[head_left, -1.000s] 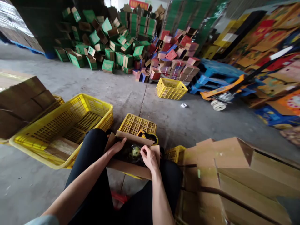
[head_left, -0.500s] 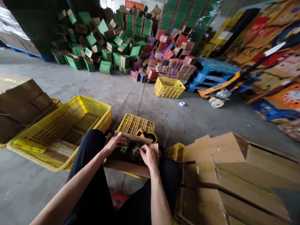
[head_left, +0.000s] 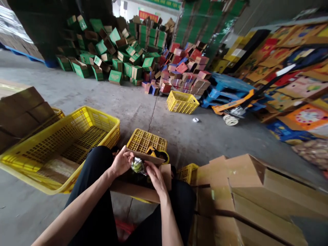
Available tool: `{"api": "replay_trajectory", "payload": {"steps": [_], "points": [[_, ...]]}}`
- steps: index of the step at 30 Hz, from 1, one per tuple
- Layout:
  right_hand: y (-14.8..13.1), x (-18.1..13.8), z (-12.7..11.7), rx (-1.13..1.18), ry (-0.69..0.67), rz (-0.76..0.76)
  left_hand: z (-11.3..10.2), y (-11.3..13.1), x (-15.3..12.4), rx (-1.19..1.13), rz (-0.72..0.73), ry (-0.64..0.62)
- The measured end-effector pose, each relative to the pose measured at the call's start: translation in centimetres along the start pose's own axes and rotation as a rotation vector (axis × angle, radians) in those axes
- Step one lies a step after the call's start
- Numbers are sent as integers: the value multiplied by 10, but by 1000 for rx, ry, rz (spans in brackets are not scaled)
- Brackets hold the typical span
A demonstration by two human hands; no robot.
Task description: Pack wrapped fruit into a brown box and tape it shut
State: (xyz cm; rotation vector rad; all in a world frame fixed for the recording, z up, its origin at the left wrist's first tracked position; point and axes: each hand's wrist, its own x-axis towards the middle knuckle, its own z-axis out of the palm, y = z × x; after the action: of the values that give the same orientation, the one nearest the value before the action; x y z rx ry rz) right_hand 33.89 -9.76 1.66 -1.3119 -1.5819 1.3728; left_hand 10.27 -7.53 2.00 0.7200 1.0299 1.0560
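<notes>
A round green fruit in clear plastic wrap (head_left: pixel 137 165) is up above the open cardboard box (head_left: pixel 135 190) between my knees. My right hand (head_left: pixel 156 177) pinches the wrap at the fruit's right side. My left hand (head_left: pixel 121 163) is at the fruit's left, palm turned toward it, fingers apart and a little bent; whether they touch the wrap is unclear. The inside of the box is dark and partly hidden by my hands. Just beyond the box flap, a yellow and black tape dispenser (head_left: pixel 152 151) lies on a yellow crate (head_left: pixel 143 139).
A large yellow crate (head_left: pixel 84 164) with a flat carton (head_left: pixel 59 169) inside stands at my left. Stacked cardboard boxes (head_left: pixel 241 174) rise at my right. Farther off are another yellow crate (head_left: pixel 182 102), a white tape roll (head_left: pixel 195 120), a pallet jack (head_left: pixel 234 106) and heaped green boxes (head_left: pixel 115 77).
The wrapped fruit has come up out of the box, with my right hand pinching its wrap. My left hand has turned its palm toward the fruit. The view has shifted slightly.
</notes>
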Motion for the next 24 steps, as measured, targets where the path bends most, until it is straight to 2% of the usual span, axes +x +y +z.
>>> {"api": "replay_trajectory", "payload": {"steps": [4,6,10,16,18,24], "points": [[-3,-9,25,390,-213,145,8,-3,0,-49,40,12],[-3,-11,29,535,-224,180,11,-4,1,-55,55,12],[-8,-9,11,628,-7,104,10,-6,5,-50,92,3],[-9,-4,-22,393,329,-67,0,-19,15,29,128,65],[-4,-4,-24,364,379,-61,2,-20,21,57,169,49],[12,0,-21,395,389,-38,16,-12,34,42,225,-79]]}}
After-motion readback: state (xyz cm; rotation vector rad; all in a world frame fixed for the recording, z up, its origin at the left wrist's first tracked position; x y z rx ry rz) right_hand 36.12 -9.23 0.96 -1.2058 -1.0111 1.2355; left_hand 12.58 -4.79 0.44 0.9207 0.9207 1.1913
